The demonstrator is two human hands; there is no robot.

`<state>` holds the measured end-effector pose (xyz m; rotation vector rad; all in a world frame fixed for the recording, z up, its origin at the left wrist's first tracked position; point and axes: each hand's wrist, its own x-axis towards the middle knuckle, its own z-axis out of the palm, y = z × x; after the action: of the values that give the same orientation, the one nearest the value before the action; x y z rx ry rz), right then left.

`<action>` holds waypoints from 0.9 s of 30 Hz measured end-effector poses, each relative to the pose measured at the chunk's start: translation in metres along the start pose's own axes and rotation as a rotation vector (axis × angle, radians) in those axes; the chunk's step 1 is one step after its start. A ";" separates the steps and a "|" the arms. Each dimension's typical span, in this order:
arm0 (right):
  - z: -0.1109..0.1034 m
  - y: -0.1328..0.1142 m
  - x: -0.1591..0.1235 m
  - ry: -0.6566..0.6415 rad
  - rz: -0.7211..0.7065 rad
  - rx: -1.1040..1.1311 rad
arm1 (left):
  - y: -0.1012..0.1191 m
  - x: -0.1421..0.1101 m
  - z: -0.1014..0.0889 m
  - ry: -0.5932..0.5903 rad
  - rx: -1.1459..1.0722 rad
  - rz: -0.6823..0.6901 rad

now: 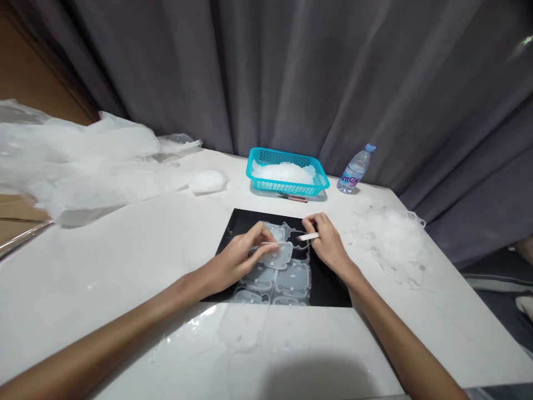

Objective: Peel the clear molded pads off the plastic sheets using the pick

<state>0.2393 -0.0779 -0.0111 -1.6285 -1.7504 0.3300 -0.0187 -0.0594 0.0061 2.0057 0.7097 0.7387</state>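
Over a black mat (328, 291), my left hand (245, 250) pinches a translucent, rounded flat piece (280, 255) between thumb and fingers. My right hand (328, 239) is closed on a slim white-handled tool (308, 236) pointing left; its dark tip is too small to identify. The tool and the held piece are apart. Beneath both hands lies a translucent molded sheet (292, 278) with several similar rounded shapes. At its upper right, an outline of thin material (297, 232) surrounds a gap where the black mat shows through. My left hand hides part of the sheet.
A turquoise basket (287, 186) at the back holds white translucent pieces. In front of it lies a thin pinkish tool (293, 198). A water bottle (353, 169) stands right of it. Translucent scraps (395, 239) heap at right; plastic sheeting (91, 166) piles at left.
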 end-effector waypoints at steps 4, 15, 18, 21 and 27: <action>-0.024 -0.020 -0.015 -0.081 -0.141 0.236 | 0.002 0.001 0.002 0.035 -0.083 0.006; -0.024 -0.038 -0.025 -0.053 -0.375 0.372 | 0.008 0.001 0.003 0.053 -0.183 0.089; -0.026 -0.041 -0.026 -0.017 -0.395 0.365 | 0.009 0.002 0.002 0.053 -0.175 0.093; -0.028 -0.043 -0.028 0.004 -0.407 0.353 | 0.010 0.002 0.001 0.052 -0.165 0.120; -0.029 -0.044 -0.031 0.031 -0.420 0.340 | 0.013 -0.001 0.002 0.080 -0.091 0.167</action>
<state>0.2233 -0.1228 0.0271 -0.9960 -1.8418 0.3732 -0.0150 -0.0674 0.0165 1.9774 0.5484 0.9374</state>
